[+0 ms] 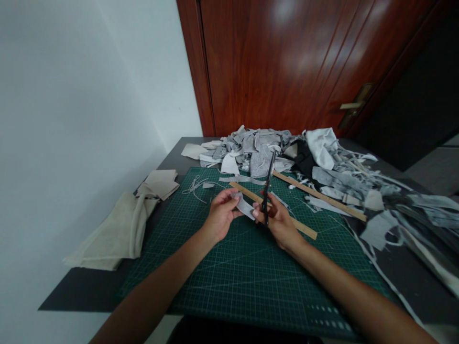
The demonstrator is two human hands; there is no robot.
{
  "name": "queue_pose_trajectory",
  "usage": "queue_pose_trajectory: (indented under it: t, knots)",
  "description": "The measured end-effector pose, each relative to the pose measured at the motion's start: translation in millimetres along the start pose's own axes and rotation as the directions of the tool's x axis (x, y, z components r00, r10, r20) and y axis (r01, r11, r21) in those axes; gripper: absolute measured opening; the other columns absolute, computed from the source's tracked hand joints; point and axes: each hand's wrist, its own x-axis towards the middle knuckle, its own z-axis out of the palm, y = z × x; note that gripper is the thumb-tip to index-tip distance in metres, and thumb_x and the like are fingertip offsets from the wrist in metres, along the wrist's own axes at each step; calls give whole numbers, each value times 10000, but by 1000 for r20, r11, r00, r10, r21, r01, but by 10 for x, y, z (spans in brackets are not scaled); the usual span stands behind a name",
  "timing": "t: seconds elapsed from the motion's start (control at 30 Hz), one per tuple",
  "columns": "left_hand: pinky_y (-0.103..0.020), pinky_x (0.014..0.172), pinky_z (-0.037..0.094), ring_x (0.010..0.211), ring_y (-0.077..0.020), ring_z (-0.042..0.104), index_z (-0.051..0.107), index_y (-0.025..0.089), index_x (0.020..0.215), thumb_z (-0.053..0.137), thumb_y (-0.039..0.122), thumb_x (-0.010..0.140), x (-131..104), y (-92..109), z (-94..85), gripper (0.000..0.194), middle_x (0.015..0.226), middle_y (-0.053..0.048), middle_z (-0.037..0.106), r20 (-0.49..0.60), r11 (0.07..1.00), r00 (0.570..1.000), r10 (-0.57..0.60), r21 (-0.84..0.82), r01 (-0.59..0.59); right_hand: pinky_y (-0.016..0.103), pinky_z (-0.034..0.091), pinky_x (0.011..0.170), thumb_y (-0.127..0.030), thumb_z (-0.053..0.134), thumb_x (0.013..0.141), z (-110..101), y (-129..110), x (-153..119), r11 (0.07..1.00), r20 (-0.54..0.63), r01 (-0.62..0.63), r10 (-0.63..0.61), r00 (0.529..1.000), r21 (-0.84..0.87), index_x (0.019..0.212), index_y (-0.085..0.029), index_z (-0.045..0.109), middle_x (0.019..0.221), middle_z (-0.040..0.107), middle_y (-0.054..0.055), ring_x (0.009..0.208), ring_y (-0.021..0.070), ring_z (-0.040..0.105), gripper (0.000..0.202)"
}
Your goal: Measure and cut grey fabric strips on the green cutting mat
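Above the green cutting mat (229,282), my left hand (223,212) pinches one end of a small light grey fabric strip (245,207). The strip's other end touches the fingertips of my right hand (278,220). That hand also grips black scissors (269,179), whose blades point up and away from me. Under and behind my hands a wooden ruler (304,229) lies slantwise on the mat. A longer grey strip (241,179) lies flat just beyond, and thin fabric cords (195,185) curl beside a small scrap to the left.
A large heap of grey and white fabric scraps (256,148) spreads along the back and right of the dark table (86,289). A second wooden ruler (322,196) lies at right. Folded beige cloth (114,231) rests on the left. Behind stands a brown door (279,67).
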Motion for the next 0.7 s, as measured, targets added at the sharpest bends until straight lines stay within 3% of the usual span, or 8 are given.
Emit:
queue_pose_trajectory:
  t: [0.1, 0.2, 0.27, 0.37, 0.5, 0.6, 0.7]
  knots:
    - [-258, 562, 549, 756, -192, 697, 650, 217, 1176, 833, 496, 780, -15, 15, -48, 517, 966, -62, 706, 190, 975, 973, -133, 201, 94, 264, 495, 612, -331, 971, 621, -84, -84, 34, 1000, 20, -16, 16, 1000, -25, 1281, -236, 568, 818, 666, -52, 640, 130, 599, 779]
    - [-277, 583, 533, 798, -219, 693, 618, 199, 1293, 810, 591, 777, -33, -11, -70, 675, 1011, -113, 709, 430, 937, 847, -314, 285, 202, 249, 476, 572, -349, 973, 629, -188, -170, 77, 994, 142, -80, 89, 986, -72, 1263, -210, 592, 811, 670, -42, 604, 119, 593, 753]
    - [-284, 620, 523, 809, -214, 681, 617, 185, 1289, 768, 621, 809, -47, -33, -69, 666, 991, -122, 708, 502, 934, 791, -351, 253, 254, 240, 462, 545, -373, 961, 658, -239, -214, 96, 987, 240, -111, 138, 961, -120, 1246, -192, 611, 809, 672, -31, 588, 114, 589, 707]
    - [-295, 652, 512, 775, -193, 668, 636, 185, 1160, 731, 610, 853, -69, -41, -62, 533, 931, -97, 696, 524, 926, 764, -377, 219, 306, 233, 468, 544, -396, 931, 713, -259, -254, 99, 981, 368, -103, 157, 916, -162, 1215, -184, 631, 833, 675, -15, 612, 116, 594, 622]
    - [-271, 615, 471, 693, -152, 645, 617, 174, 970, 832, 496, 807, -83, -18, -66, 420, 864, -59, 678, 498, 899, 755, -426, 328, 291, 206, 416, 514, -337, 936, 713, -206, -270, 67, 979, 493, -75, 160, 855, -187, 1123, -191, 653, 788, 651, -32, 617, 110, 567, 519]
    - [-246, 576, 436, 642, -117, 600, 615, 148, 839, 874, 483, 761, -78, -5, -78, 430, 789, -38, 647, 480, 892, 769, -421, 371, 257, 198, 370, 490, -321, 934, 713, -180, -264, 51, 973, 476, -71, 171, 863, -221, 1068, -187, 653, 747, 633, -41, 589, 98, 524, 472]
    - [-252, 558, 448, 623, -125, 594, 649, 137, 844, 877, 487, 751, -57, 14, -100, 429, 731, -28, 640, 494, 852, 722, -485, 454, 262, 197, 344, 478, -327, 932, 712, -196, -249, 54, 969, 446, -73, 175, 878, -237, 1139, -180, 650, 705, 604, -59, 562, 88, 475, 533]
